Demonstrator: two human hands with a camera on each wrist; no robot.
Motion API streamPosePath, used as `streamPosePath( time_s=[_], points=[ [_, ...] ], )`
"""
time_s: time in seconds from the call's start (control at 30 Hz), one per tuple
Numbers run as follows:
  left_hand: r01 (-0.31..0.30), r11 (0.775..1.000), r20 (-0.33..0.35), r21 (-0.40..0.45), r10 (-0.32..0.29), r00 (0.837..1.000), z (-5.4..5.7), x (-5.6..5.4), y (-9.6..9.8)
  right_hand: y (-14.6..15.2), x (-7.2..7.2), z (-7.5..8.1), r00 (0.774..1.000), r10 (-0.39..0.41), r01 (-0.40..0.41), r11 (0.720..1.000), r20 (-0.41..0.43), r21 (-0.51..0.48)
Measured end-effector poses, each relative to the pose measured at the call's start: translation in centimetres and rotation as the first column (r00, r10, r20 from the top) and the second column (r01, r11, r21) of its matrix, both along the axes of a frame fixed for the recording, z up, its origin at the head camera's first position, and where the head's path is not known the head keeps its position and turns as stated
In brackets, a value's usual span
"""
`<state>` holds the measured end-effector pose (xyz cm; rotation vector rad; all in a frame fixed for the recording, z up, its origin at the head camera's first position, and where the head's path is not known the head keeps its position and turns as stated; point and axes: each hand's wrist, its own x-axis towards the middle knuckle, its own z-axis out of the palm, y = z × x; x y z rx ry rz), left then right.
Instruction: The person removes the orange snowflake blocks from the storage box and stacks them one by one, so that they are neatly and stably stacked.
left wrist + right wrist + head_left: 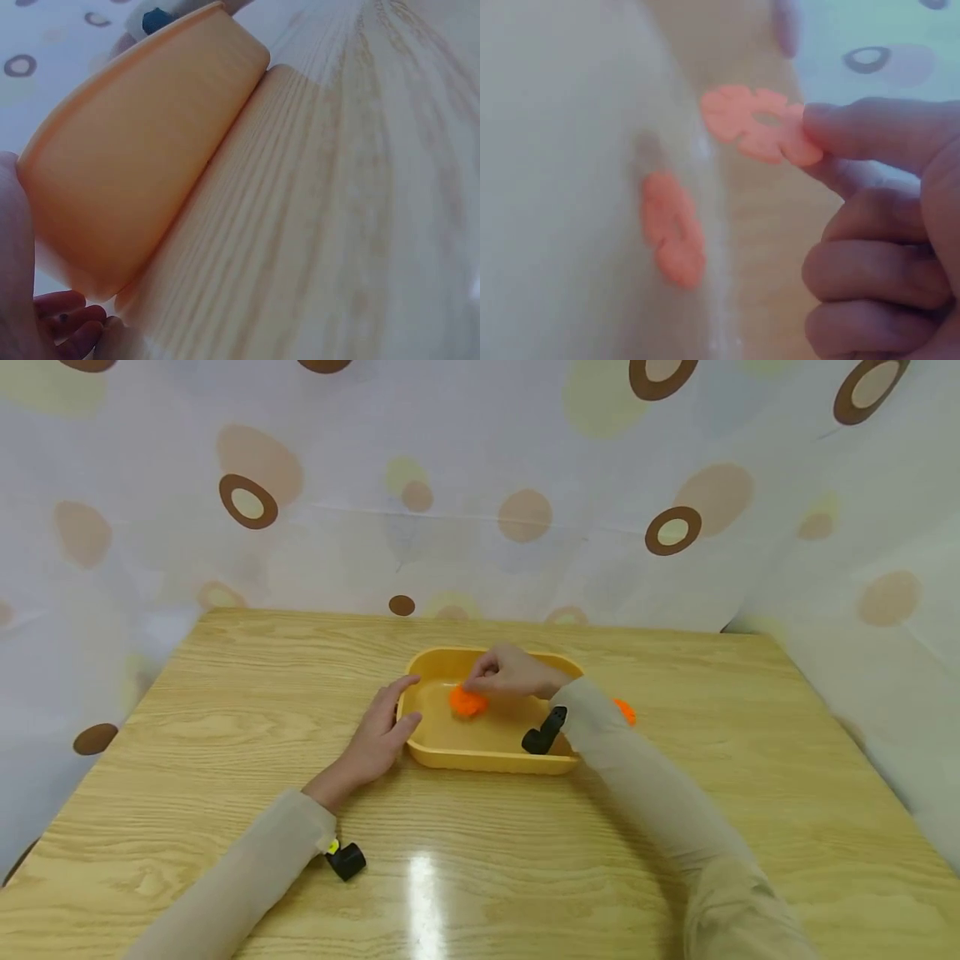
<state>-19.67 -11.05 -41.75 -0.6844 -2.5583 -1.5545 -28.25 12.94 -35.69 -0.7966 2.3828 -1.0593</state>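
A yellow plastic tray [491,762] stands on the wooden table. At its left end my left hand [372,742] holds the rim, thumb and forefinger over the edge, other fingers curled low outside the wall in the left wrist view. My right hand [519,672] is over the inside of the tray. Its thumb and forefinger pinch the edge of an orange flower-shaped disc [731,112], notched around the rim with a slot in the middle. A second orange disc [660,214] of the same kind lies below it in the tray, blurred in the right wrist view.
Another orange piece [625,712] lies on the table right of the tray, partly hidden by the right sleeve [637,760]. Black wrist cameras are strapped to both sleeves. A patterned cloth [480,560] hangs behind the table [225,710].
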Motion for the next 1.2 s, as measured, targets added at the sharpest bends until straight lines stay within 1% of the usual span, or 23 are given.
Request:
streamPosePath(
  time_s=[0.1, 0.17, 0.33, 0.47, 0.53, 0.67, 0.77, 0.93, 1.1, 1.2],
  points=[
    [0.000, 1.000, -0.004, -0.005, 0.000, 1.000, -0.1, 0.0, 0.2, 0.3, 0.1, 0.3, 0.998, -0.062, 0.063, 0.997, 0.030, -0.033],
    [-0.005, 1.000, -0.008, -0.005, 0.005, 1.000, -0.1, 0.0, 0.2, 0.4, 0.1, 0.5, 0.995, -0.083, 0.085, 0.995, 0.049, -0.049],
    [-0.008, 1.000, -0.007, -0.006, 0.008, 1.000, -0.2, 0.0, 0.1, 0.7, 0.3, 0.9, 0.992, -0.094, 0.099, 0.993, 0.086, -0.066],
    [-0.005, 1.000, -0.009, -0.008, 0.004, 1.000, -0.4, 0.0, 0.2, 1.3, 0.4, 1.5, 0.989, -0.098, 0.105, 0.993, 0.112, -0.052],
    [0.002, 1.000, -0.007, -0.005, -0.002, 1.000, -0.4, 0.1, 0.3, 1.6, 0.5, 1.9, 0.989, -0.102, 0.106, 0.994, 0.112, -0.036],
    [0.002, 1.000, 0.007, 0.003, -0.002, 1.000, -0.2, 0.1, 0.2, 2.2, 0.2, 2.8, 0.988, -0.129, 0.131, 0.991, 0.081, -0.012],
    [-0.005, 1.000, 0.010, 0.008, 0.005, 1.000, 0.0, 0.0, 0.0, 2.6, 0.0, 3.3, 0.987, -0.144, 0.146, 0.989, 0.071, -0.020],
    [-0.006, 1.000, 0.003, -0.007, 0.006, 1.000, -0.1, 0.0, -0.1, 3.5, 0.0, 3.4, 0.982, -0.162, 0.166, 0.986, 0.098, -0.033],
    [-0.006, 1.000, 0.012, -0.005, 0.006, 1.000, -0.3, 0.1, -0.1, 4.6, 0.3, 3.5, 0.981, -0.177, 0.179, 0.983, 0.076, -0.026],
    [-0.005, 1.000, 0.002, 0.003, 0.005, 1.000, -0.3, 0.1, 0.1, 5.3, 0.5, 3.6, 0.982, -0.179, 0.181, 0.983, 0.058, -0.027]
  ],
)
